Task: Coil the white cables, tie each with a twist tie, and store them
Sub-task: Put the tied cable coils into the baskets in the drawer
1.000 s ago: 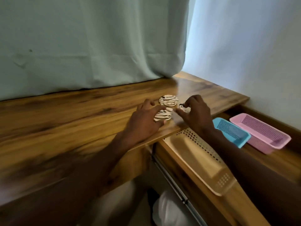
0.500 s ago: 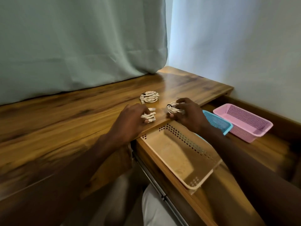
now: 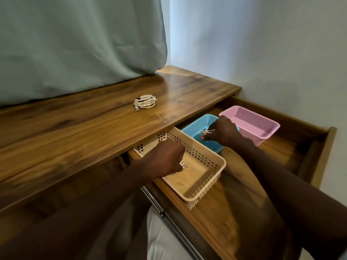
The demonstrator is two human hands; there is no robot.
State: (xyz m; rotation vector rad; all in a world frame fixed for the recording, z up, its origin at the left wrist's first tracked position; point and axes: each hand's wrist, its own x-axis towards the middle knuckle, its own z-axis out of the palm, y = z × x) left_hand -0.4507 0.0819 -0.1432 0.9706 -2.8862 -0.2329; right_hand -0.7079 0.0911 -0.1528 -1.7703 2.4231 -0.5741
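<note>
Now I have both hands down in the open drawer point(image 3: 309, 147), each carrying a tied coil to its own basket so the cables are stored apart. My left hand point(image 3: 165, 158) is curled round a coil over the beige basket point(image 3: 206, 177); only a few white strands show beneath the knuckles, so its tie is hidden. My right hand point(image 3: 221, 133) pinches a small coil point(image 3: 205, 131) above the blue basket point(image 3: 197, 124), probably just short of its floor, though blur makes that hard to judge. The pink basket point(image 3: 262, 128) holds nothing I can see. One tied coil point(image 3: 145, 102) waits on the bench point(image 3: 75, 128).
</note>
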